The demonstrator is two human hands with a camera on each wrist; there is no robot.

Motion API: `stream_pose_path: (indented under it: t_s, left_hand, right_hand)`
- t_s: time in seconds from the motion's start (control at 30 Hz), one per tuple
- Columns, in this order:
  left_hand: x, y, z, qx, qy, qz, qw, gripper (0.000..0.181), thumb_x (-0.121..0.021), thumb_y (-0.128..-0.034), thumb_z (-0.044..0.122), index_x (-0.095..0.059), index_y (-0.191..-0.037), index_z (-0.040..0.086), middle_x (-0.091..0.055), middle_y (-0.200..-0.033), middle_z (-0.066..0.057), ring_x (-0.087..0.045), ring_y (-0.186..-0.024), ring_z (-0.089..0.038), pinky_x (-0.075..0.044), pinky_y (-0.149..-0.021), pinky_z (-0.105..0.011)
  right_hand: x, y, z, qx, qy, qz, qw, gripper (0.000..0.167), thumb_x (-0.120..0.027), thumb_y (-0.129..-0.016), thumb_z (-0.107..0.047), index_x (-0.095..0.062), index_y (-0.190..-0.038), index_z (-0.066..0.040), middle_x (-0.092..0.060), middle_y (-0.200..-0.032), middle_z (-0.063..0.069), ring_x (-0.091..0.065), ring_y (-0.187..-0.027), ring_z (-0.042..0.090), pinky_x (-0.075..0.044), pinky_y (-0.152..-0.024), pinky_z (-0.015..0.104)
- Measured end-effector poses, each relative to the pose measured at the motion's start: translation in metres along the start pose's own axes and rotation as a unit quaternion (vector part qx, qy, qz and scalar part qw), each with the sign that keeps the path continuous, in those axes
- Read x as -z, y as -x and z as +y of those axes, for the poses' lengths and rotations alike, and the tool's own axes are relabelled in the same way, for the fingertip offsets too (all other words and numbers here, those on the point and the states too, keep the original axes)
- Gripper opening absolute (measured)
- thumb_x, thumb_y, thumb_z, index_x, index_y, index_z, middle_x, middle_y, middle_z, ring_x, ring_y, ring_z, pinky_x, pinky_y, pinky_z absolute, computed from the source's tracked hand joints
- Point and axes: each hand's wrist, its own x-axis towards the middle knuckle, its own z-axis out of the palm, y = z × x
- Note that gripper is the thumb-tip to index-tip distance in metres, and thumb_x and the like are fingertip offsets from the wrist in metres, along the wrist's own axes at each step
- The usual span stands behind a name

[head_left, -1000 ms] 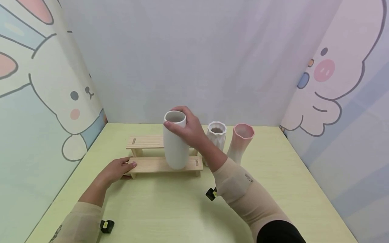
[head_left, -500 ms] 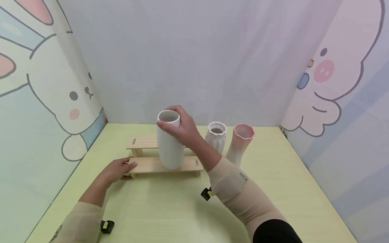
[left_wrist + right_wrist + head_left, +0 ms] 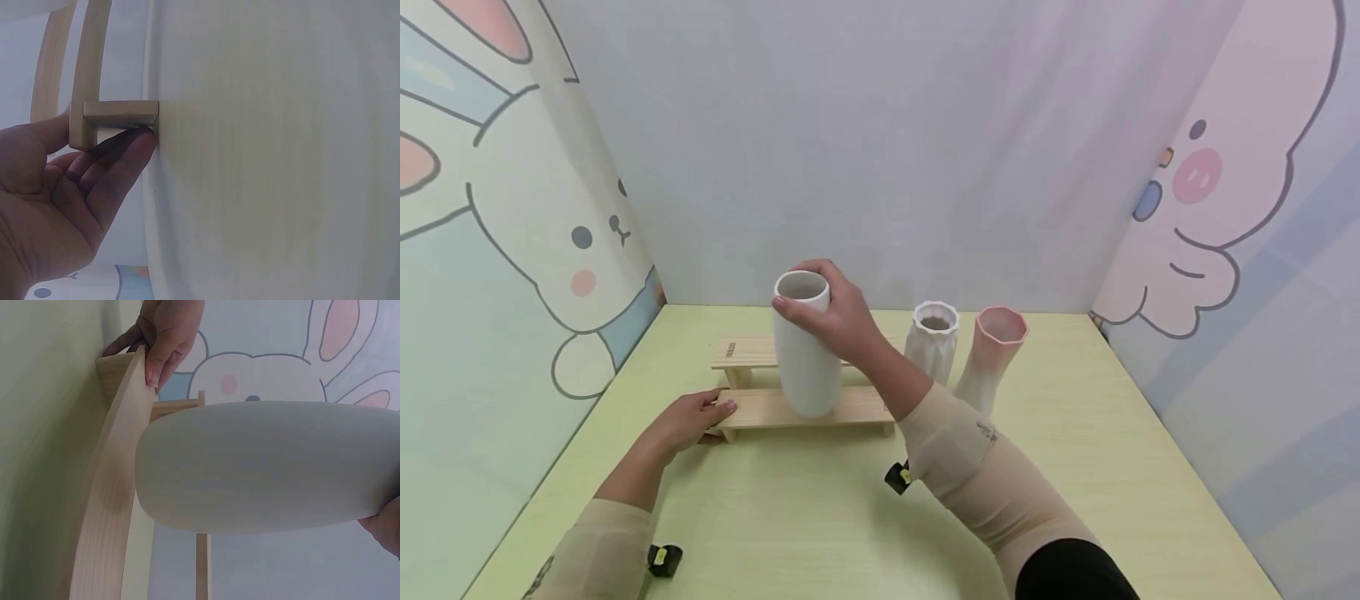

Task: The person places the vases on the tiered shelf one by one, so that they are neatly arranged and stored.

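Note:
A smooth white vase [image 3: 808,367] stands nearly upright over the lower step of a two-step wooden shelf [image 3: 857,405]. My right hand [image 3: 838,321] grips it near the rim, thumb in front and fingers round the back. In the right wrist view the base of the vase [image 3: 250,469] is at the board's surface; whether it touches cannot be told. My left hand [image 3: 688,421] holds the lower step's left end, thumb on top. The left wrist view shows the fingers of that hand [image 3: 56,194] against the end leg [image 3: 122,112]. Part of the upper step is hidden behind the vase.
To the right of the shelf stand a white ribbed vase [image 3: 934,337] and a pink-and-white flared vase [image 3: 992,358], close to my right forearm. The pale yellow table [image 3: 775,517] meets a plain back wall and side walls printed with cartoon animals.
My right hand has moved the smooth white vase left along the lower step, from right of its middle to about the middle. My left hand has stayed on the shelf's end.

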Motion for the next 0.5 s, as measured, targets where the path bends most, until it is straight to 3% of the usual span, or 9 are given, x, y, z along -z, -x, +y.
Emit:
stream_pose_path:
  t_s: [0.5]
  left_hand:
    - [0.000, 0.001, 0.003, -0.001, 0.013, -0.004, 0.9999, 0.073, -0.051, -0.1026, 0.040, -0.026, -0.150, -0.009, -0.050, -0.137, -0.034, -0.065, -0.110, -0.032, -0.061, -0.083, -0.040]
  right_hand:
    - [-0.017, -0.005, -0.004, -0.013, 0.003, -0.020, 0.9997, 0.047, -0.072, -0.087, -0.042, -0.052, -0.124, -0.022, -0.065, -0.111, 0.001, -0.066, -0.090, 0.015, -0.060, -0.068, 0.029]
